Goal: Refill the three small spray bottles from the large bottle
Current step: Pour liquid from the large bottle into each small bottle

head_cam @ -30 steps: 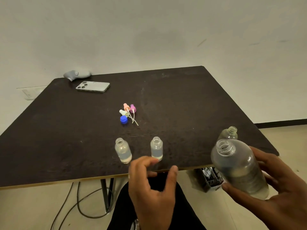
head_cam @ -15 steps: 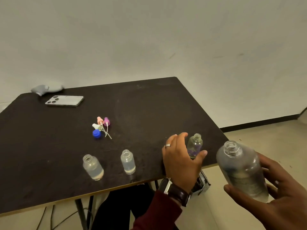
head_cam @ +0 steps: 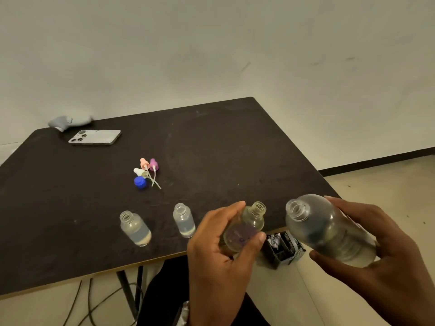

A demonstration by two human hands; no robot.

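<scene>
While two uncapped clear small bottles, the left small bottle (head_cam: 135, 229) and the middle small bottle (head_cam: 184, 220), are left standing near the front edge of the dark square table (head_cam: 211, 147), a third clear small bottle (head_cam: 244, 228) is gripped in the left hand (head_cam: 219, 252), thumb and fingers curled round it, tilted rightward. Just beside it, the large clear plastic bottle (head_cam: 327, 229) is clasped by the right hand (head_cam: 386, 260), its open mouth angled toward the small one's neck, not touching. Three pastel spray heads (head_cam: 147, 168) and a blue round cap (head_cam: 140, 182) are clustered mid-table.
</scene>
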